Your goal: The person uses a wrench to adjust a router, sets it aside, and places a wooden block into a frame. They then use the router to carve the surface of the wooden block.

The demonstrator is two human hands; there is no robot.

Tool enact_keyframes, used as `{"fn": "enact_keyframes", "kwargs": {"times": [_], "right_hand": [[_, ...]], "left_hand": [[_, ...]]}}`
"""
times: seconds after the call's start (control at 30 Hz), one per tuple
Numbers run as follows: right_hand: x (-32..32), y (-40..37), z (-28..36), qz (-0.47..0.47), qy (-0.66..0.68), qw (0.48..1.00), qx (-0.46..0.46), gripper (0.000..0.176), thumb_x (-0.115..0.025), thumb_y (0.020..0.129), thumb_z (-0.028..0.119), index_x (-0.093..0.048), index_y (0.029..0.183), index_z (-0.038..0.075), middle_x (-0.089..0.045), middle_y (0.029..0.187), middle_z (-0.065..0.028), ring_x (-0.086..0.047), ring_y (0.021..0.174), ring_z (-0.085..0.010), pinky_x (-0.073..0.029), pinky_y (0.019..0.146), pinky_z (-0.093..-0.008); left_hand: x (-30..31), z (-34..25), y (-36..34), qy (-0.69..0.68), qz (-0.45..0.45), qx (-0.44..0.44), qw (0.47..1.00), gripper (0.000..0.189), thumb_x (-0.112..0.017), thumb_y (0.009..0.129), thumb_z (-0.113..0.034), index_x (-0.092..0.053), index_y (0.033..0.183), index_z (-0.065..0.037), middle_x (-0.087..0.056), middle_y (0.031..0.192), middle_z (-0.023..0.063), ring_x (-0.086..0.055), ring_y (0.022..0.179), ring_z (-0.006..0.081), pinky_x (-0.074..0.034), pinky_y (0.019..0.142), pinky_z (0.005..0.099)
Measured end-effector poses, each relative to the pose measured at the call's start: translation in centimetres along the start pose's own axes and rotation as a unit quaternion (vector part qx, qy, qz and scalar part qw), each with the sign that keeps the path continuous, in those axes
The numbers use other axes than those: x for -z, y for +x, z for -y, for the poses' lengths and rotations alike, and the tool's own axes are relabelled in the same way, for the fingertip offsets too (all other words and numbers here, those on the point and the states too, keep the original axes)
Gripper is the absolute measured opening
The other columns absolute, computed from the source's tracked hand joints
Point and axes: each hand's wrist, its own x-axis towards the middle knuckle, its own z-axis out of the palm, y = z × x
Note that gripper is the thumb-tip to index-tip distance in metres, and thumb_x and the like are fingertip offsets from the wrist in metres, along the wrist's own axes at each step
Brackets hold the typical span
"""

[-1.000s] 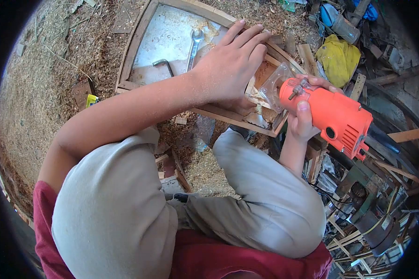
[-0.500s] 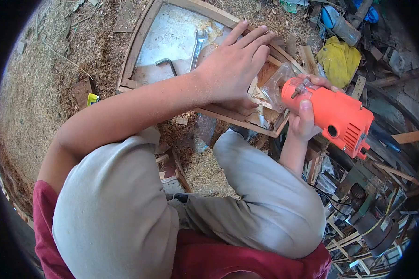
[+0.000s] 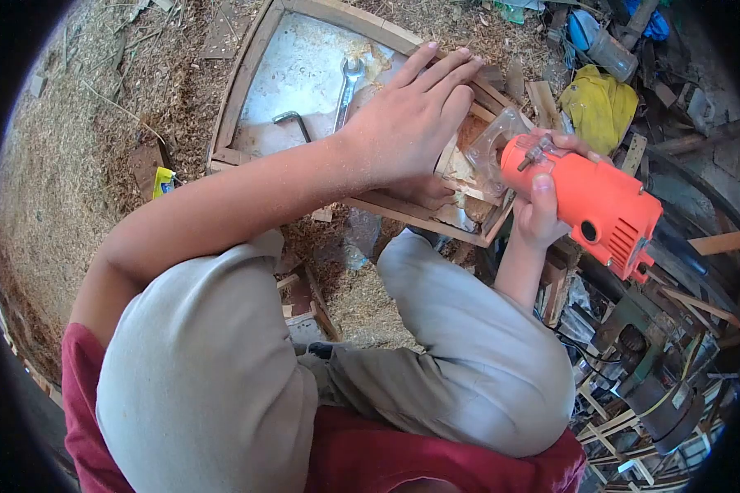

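My right hand (image 3: pixel 541 209) is wrapped round the body of an orange trim router (image 3: pixel 588 193). The router lies tilted, its clear plastic base (image 3: pixel 493 148) turned toward the right end of a curved wooden frame (image 3: pixel 242 78); its bit is hard to make out. My left hand (image 3: pixel 415 119) lies across the frame, fingers stretched toward the far rim and thumb low by the near side. Small light wood pieces (image 3: pixel 460 168) lie inside the frame between the hand and the router. Left of my wrist, a combination wrench (image 3: pixel 348 92) and a bent hex key (image 3: pixel 292 121) rest on the frame's pale panel.
Sawdust and shavings (image 3: pixel 66 172) cover the ground at left, with a small yellow packet (image 3: pixel 164 181) there. A yellow cloth (image 3: pixel 598 107) lies among scrap at upper right. A machine with a motor (image 3: pixel 662 411) and wood strips stand at lower right. My bent knees frame the near side.
The router has shifted very slightly to the right, and a light wood strip beside its base shows more plainly. My left hand stays almost in place on the frame.
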Motion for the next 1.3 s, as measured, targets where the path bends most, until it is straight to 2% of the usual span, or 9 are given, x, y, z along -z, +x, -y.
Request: {"fn": "enact_keyframes", "kwargs": {"times": [0.5, 0.6, 0.7, 0.8, 1.0, 1.1, 1.3], "right_hand": [[0.4, -0.7, 0.7, 0.028, -0.013, 1.000, -0.002, 0.073, -0.079, 0.080, 0.001, -0.040, 0.141, 0.013, -0.062, 0.124, -0.0201, -0.065, 0.112, -0.0350, -0.056, 0.100, -0.0539], [0.6, -0.7, 0.8, 0.040, -0.030, 0.999, -0.005, 0.068, -0.071, 0.081, 0.002, -0.041, 0.142, 0.012, -0.060, 0.125, -0.0195, -0.063, 0.118, -0.0388, -0.052, 0.104, -0.0609], [0.5, -0.7, 0.7, 0.039, -0.044, 0.998, -0.006, 0.069, -0.072, 0.081, 0.002, -0.041, 0.143, 0.012, -0.060, 0.125, -0.0198, -0.063, 0.117, -0.0383, -0.052, 0.104, -0.0609], [0.6, -0.7, 0.2, 0.026, -0.003, 1.000, -0.001, 0.077, -0.079, 0.080, -0.001, -0.040, 0.144, 0.013, -0.061, 0.127, -0.0208, -0.064, 0.115, -0.0337, -0.056, 0.101, -0.0519], [0.2, -0.6, 0.2, 0.020, 0.009, 1.000, -0.012, 0.078, -0.080, 0.080, 0.001, -0.038, 0.145, 0.012, -0.060, 0.127, -0.0208, -0.063, 0.114, -0.0326, -0.054, 0.103, -0.0515], [0.4, -0.3, -0.1, 0.031, -0.051, 0.998, 0.012, 0.070, -0.072, 0.082, 0.006, -0.040, 0.144, 0.011, -0.060, 0.124, -0.0207, -0.063, 0.112, -0.0395, -0.054, 0.100, -0.0584], [0.3, -0.1, -0.4, 0.019, -0.058, 0.998, 0.015, 0.071, -0.074, 0.082, 0.009, -0.039, 0.144, 0.011, -0.059, 0.125, -0.0214, -0.064, 0.112, -0.0398, -0.056, 0.098, -0.0566]], "left_hand": [[-0.2, 0.3, 0.1, 0.002, -0.015, -0.002, 1.000, 0.100, -0.095, 0.053, -0.045, -0.052, 0.126, 0.007, -0.041, 0.161, 0.0220, -0.035, 0.154, 0.0356, -0.022, 0.129, 0.0541], [-0.3, 0.3, 0.2, 0.005, -0.014, 0.000, 1.000, 0.102, -0.095, 0.053, -0.047, -0.051, 0.127, 0.007, -0.041, 0.161, 0.0212, -0.035, 0.154, 0.0351, -0.022, 0.130, 0.0538], [-0.3, 0.2, 0.2, 0.016, -0.009, 0.001, 1.000, 0.103, -0.095, 0.053, -0.048, -0.051, 0.128, 0.007, -0.042, 0.161, 0.0210, -0.035, 0.154, 0.0351, -0.022, 0.130, 0.0538], [-0.4, 0.2, 0.2, 0.023, -0.009, 0.000, 1.000, 0.104, -0.095, 0.052, -0.049, -0.051, 0.128, 0.007, -0.042, 0.161, 0.0209, -0.035, 0.154, 0.0349, -0.022, 0.130, 0.0538], [-0.3, 0.2, 0.2, 0.028, -0.005, -0.001, 1.000, 0.105, -0.095, 0.052, -0.048, -0.050, 0.129, 0.007, -0.042, 0.160, 0.0213, -0.035, 0.154, 0.0348, -0.021, 0.130, 0.0535], [-0.4, 0.3, 0.3, 0.027, -0.006, -0.002, 1.000, 0.105, -0.094, 0.052, -0.049, -0.050, 0.129, 0.008, -0.042, 0.160, 0.0219, -0.035, 0.154, 0.0348, -0.021, 0.130, 0.0538], [-0.5, 0.4, 0.3, 0.031, -0.009, -0.004, 0.999, 0.105, -0.094, 0.053, -0.049, -0.050, 0.128, 0.009, -0.042, 0.160, 0.0228, -0.034, 0.154, 0.0349, -0.020, 0.130, 0.0544]]}}
